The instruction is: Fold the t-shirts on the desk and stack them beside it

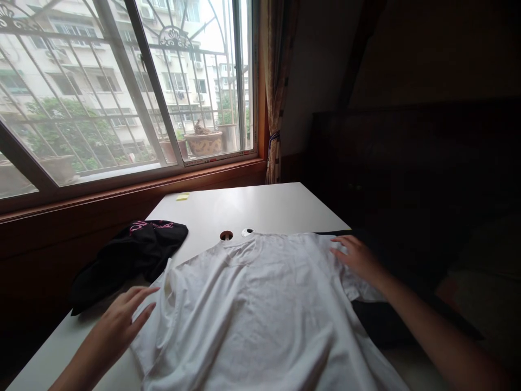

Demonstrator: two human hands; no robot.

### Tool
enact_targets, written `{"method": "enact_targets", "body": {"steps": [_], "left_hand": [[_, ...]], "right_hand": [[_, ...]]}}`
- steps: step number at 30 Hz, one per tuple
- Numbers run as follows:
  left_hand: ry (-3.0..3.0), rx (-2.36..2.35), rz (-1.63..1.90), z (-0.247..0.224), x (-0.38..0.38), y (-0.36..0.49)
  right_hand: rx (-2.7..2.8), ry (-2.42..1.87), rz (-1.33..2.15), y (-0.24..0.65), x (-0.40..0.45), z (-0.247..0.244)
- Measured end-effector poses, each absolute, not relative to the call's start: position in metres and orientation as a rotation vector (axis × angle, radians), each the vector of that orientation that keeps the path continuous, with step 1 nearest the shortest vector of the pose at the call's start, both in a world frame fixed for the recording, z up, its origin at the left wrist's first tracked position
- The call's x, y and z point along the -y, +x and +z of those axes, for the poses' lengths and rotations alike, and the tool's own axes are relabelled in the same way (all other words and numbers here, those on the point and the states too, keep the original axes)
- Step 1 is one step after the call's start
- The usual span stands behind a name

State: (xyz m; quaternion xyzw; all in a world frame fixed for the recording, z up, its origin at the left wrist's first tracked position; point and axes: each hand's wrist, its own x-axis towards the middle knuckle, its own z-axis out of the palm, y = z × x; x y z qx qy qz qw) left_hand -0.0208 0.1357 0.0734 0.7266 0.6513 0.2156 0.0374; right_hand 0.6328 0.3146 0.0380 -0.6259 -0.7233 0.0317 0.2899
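A white T-shirt [268, 309] lies spread over the white table [244, 206], its neckline toward the far side and some folds running down its front. By the shirt's left sleeve is my left hand [132, 312], fingers apart and nothing held. My right hand [354, 255] is at the shirt's right shoulder and sleeve, its fingers spread over the cloth. Both hands are open. The lower edge of the shirt runs out of view.
A crumpled black garment [130, 250] with pink lettering hangs at the table's left edge. Dark cloth [382, 323] lies under the right sleeve. Beyond the neckline are two round holes, and a yellow note [183, 196] is near the far left corner. A window and curtain [274, 108] stand behind.
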Motion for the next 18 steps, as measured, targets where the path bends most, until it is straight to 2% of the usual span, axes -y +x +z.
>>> {"method": "enact_targets", "body": {"steps": [4,7,9,13,18], "left_hand": [[2.285,-2.24,0.327,0.064,-0.199,-0.012],[2.168,-2.374,-0.052,0.059,-0.217,-0.01],[2.112,-2.404,-0.174,0.059,-0.219,-0.013],[2.008,-2.406,-0.145,0.062,-0.212,-0.023],[1.847,-2.238,0.109,0.064,-0.196,-0.027]], "right_hand": [[1.899,-1.963,0.13,0.64,-0.337,0.026],[1.844,-2.123,0.153,0.64,-0.338,0.025],[1.785,-2.152,0.194,0.645,-0.338,0.028],[1.747,-2.121,0.406,0.669,-0.337,0.031],[1.615,-1.903,0.709,0.694,-0.327,0.032]]}}
